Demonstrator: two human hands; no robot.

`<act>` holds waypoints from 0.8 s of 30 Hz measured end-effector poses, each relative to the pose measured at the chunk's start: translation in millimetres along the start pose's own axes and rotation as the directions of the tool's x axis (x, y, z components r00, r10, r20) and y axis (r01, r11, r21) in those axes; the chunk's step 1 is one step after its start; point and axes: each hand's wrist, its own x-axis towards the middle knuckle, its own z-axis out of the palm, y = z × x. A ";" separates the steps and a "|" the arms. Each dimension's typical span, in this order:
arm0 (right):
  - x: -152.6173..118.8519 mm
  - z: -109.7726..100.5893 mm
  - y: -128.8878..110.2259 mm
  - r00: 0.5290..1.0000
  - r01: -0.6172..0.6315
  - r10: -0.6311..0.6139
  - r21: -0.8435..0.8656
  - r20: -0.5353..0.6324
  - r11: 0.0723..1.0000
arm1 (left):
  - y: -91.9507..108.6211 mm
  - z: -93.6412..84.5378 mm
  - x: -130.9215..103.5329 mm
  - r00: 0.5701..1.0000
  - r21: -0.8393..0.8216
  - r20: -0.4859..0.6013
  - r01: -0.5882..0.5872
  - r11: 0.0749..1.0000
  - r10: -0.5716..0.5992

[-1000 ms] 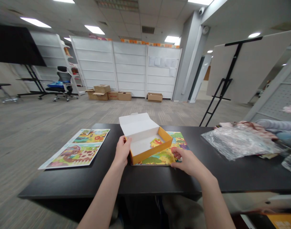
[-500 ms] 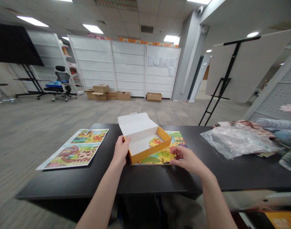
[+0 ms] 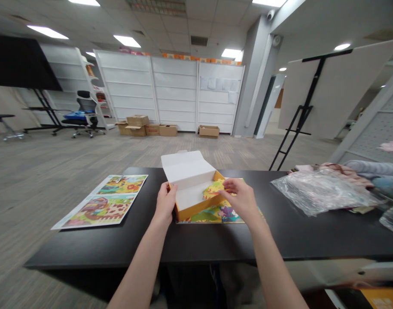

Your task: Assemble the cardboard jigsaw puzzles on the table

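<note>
My left hand [image 3: 166, 201] is closed around the left end of an open cardboard box [image 3: 193, 208], orange outside and white inside. The box is tilted, its white lid [image 3: 185, 165] folded back. Between the fingertips of my right hand [image 3: 239, 195] is a yellow-green printed puzzle piece [image 3: 219, 185], held over the box's right end. It overlaps other printed pieces [image 3: 209, 192] inside, so its outline is hard to make out. Under the box lies a colourful jungle-print puzzle [image 3: 226, 213], partly hidden by the box and my right hand.
A printed animal picture sheet [image 3: 102, 204] lies on the black table [image 3: 144, 240] at left. Clear plastic bags [image 3: 321, 193] and folded fabrics [image 3: 347, 171] sit at right. Beyond are cardboard boxes [image 3: 136, 126], an office chair [image 3: 83, 113] and an easel-like stand [image 3: 299, 120].
My right hand has moved up and left from the puzzle to the box's right end, carrying a piece. A purple plant print now shows on the puzzle. My left hand keeps its grip.
</note>
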 end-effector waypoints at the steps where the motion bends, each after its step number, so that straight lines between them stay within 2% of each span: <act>1: 3.5 9.1 -3.7 0.998 0.055 -0.053 -0.069 0.025 0.996 | 0.2 1.2 -0.8 1.000 0.001 0.003 -0.009 1.000 0.009; 4: 9.6 30.7 -11.2 0.972 0.209 -0.180 -0.198 0.153 0.958 | -0.3 5.5 -3.4 0.999 -0.002 0.017 -0.031 1.000 0.031; 6: 10.5 38.5 -12.9 0.948 0.260 -0.198 -0.245 0.249 0.934 | -1.0 8.0 -4.5 0.999 -0.012 0.024 -0.035 0.999 0.035; 8: 10.0 39.9 -13.1 0.934 0.285 -0.200 -0.279 0.295 0.917 | -1.5 9.3 -4.4 0.999 -0.024 0.021 -0.028 0.999 0.029; 10: 8.7 34.4 -14.0 0.937 0.314 -0.249 -0.274 0.246 0.909 | -1.5 8.7 -2.6 1.000 -0.042 0.011 -0.016 0.999 0.017; 13: 4.0 15.2 -17.5 0.944 0.329 -0.317 -0.237 0.087 0.914 | -0.7 4.2 2.8 1.000 -0.075 -0.026 0.007 0.997 -0.009; 15: -1.9 -0.8 -18.4 0.960 0.279 -0.275 -0.248 0.054 0.928 | -0.3 0.2 6.8 0.997 -0.095 -0.072 0.020 0.995 -0.027; 16: -5.7 -8.2 -17.3 0.971 0.239 -0.227 -0.264 0.077 0.935 | -0.3 -1.5 8.5 0.995 -0.105 -0.095 0.026 0.994 -0.036; 18: -14.4 -19.7 -11.5 0.976 0.157 -0.099 -0.310 0.195 0.938 | -0.7 -3.8 10.7 0.990 -0.126 -0.133 0.040 0.991 -0.057; 21: -26.8 -25.8 1.7 0.924 0.069 0.086 -0.384 0.372 0.921 | -2.5 -3.8 11.9 0.985 -0.152 -0.150 0.060 0.987 -0.083; 24: -34.4 -21.4 10.4 0.878 0.032 0.162 -0.393 0.450 0.919 | -4.1 -2.7 12.3 0.986 -0.165 -0.139 0.073 0.984 -0.096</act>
